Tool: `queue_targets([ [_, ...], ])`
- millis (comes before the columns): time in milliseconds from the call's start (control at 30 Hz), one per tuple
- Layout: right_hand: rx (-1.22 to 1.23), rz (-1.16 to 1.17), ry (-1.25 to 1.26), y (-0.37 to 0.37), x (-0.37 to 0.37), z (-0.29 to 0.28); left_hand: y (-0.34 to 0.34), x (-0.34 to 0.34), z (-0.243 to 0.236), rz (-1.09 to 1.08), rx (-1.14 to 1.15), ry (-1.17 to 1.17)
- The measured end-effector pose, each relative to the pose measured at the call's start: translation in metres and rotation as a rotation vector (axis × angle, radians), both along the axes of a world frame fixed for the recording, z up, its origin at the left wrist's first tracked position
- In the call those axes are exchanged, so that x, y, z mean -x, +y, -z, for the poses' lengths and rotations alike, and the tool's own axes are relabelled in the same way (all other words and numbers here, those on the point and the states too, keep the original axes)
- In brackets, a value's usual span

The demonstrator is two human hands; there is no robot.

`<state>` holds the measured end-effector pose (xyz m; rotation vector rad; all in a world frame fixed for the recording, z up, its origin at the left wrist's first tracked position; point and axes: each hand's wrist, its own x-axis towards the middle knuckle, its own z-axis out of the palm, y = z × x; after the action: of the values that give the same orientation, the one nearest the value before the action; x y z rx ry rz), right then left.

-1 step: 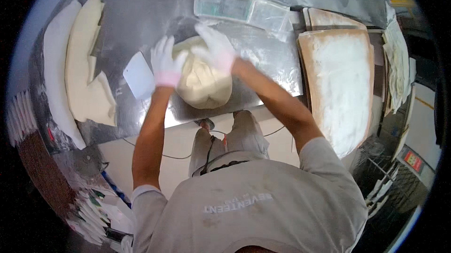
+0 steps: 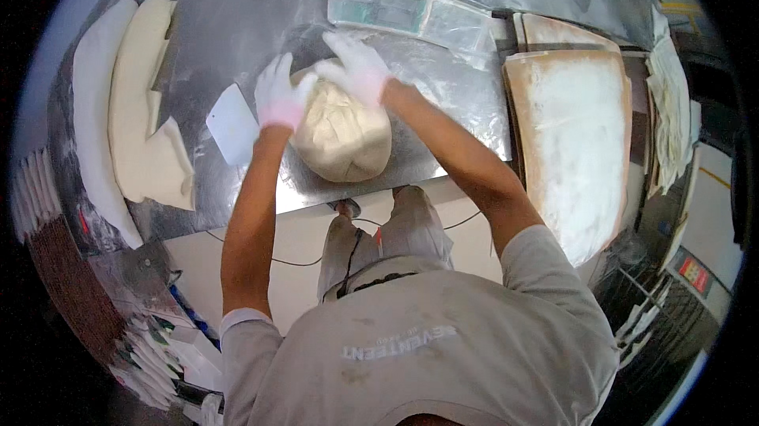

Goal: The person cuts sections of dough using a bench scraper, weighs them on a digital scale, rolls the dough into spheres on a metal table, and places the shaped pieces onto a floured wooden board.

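While my white-gloved left grip and right grip rest spread against the dough, soft folds crease its rounded mass on the metal surface.

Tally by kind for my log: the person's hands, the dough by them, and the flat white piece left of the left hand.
White-gloved hands (left hand, right hand): 2
Round cream dough lump: 1
Flat white angular scraper-like piece: 1
Total: 4

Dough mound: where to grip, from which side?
I'd cup the dough mound low on its rounded flanks, one palm from each side: it is broad, creased on top and has no handle. The left hand is at its far-left side, the right hand at its far-right.
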<state>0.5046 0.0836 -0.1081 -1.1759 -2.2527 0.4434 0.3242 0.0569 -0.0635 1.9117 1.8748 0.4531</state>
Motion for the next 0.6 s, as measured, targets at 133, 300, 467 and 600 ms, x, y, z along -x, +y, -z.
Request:
queue_targets([
  [133, 0.124, -0.170, 0.054, 0.012, 0.028, 0.018, 0.006, 0.001, 0.025, 0.036, 0.171, -0.061],
  [300, 0.361, -0.104, 0.183, -0.155, -0.029, -0.013, -0.136, -0.017, 0.007, 0.571, 0.007, 0.133],
  [467, 0.230, -0.153, -0.140, -0.247, -0.040, 0.033, -0.227, -0.002, 0.086, 0.681, -0.317, 0.169],
  [600, 0.202, 0.206, -0.122, -0.172, -0.016, 0.022, -0.115, -0.012, 0.071, 0.674, 0.209, 0.040],
])
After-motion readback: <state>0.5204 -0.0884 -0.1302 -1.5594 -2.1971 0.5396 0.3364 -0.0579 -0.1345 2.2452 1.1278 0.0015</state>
